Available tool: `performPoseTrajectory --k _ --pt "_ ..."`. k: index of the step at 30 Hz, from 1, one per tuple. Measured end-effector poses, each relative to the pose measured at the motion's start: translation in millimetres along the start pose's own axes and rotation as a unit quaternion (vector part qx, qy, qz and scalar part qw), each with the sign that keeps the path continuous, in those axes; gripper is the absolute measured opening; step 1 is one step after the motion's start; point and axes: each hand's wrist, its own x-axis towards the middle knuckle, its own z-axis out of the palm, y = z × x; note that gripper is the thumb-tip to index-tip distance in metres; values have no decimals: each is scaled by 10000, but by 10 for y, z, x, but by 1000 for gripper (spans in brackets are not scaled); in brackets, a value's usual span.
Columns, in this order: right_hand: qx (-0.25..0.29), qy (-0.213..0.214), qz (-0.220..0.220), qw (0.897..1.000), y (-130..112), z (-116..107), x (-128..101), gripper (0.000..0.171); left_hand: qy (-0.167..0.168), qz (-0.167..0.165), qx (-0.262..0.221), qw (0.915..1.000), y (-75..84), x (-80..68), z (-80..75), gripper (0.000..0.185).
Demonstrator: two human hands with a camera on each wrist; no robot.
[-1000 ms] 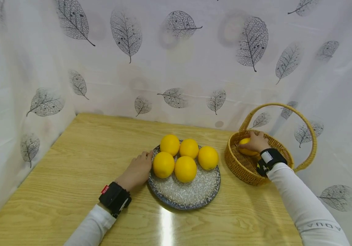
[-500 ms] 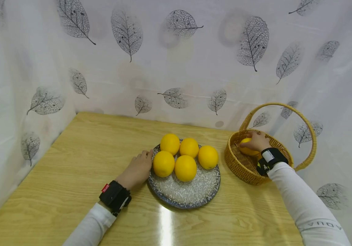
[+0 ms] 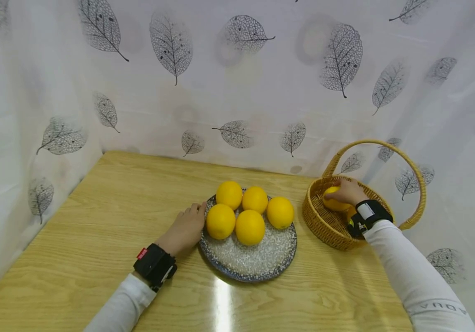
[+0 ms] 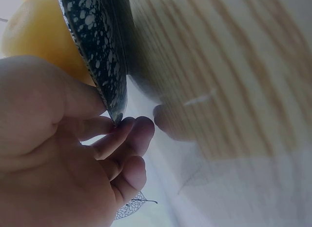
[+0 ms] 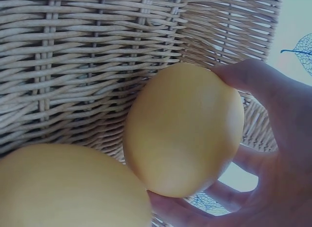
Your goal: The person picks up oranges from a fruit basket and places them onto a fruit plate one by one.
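Change over the last second: almost none is recorded. The right hand [image 3: 347, 191] remains inside the wicker basket [image 3: 324, 221], its fingers [image 5: 253, 80] curled round a yellow orange [image 5: 187, 129]; a very slight shift of hand and basket in the head view is noted, and the fruit is not yet lifted above the rim. A grasp being settled, not a transfer under way, is judged from this.

The left hand [image 3: 185, 230] is unmoved: the rim of the speckled plate [image 3: 258, 263] is pinched between thumb and curled fingers [image 4: 124, 139], the hand resting on the wooden surface [image 3: 96, 221].

Contents: five oranges [image 3: 249, 227] on the plate; a second orange [image 5: 63, 188] in the basket, lying against the held one.

Writing: "AQUA" is read, upside down, on the right white sleeve [image 3: 424, 295]. A red tag on the left black wristband [image 3: 154, 266] is too small to be read. The leaf-printed curtain [image 3: 237, 69] carries no text.
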Motion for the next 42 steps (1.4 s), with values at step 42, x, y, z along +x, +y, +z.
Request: performPoseTrajectory --k 42 --pt "118 753 -569 9955 -400 -148 -567 73 -124 -143 -168 9997 80 -60 -80 52"
